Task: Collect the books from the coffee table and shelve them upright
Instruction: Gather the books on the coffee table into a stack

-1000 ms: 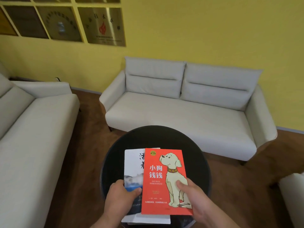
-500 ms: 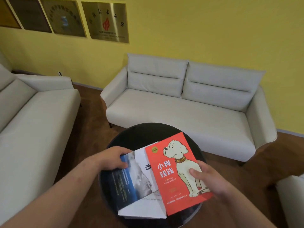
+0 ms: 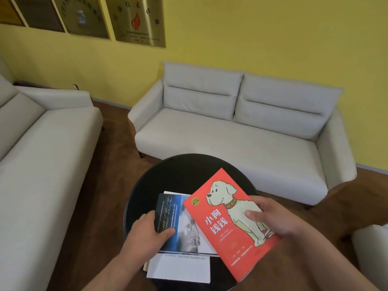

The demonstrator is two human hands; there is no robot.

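1. The left grip [image 3: 147,229] is pinching the dark blue book [image 3: 168,215] at its left edge, with the thumb lying across the cover.
2. The right grip [image 3: 270,217] is clasping the red dog-cover book [image 3: 222,225] by its right edge, with the thumb pressing on the drawn dog.
3. The red dog-cover book is slanting over the dark blue book's right side, its near corner reaching past the rim of the round black bench [image 3: 178,175].
4. A white book [image 3: 178,268] is lying beneath both, at the bench's near edge.
5. A grey two-seat sofa [image 3: 226,139] is standing beyond the bench, and a second grey sofa [image 3: 42,164] is sitting to the left.
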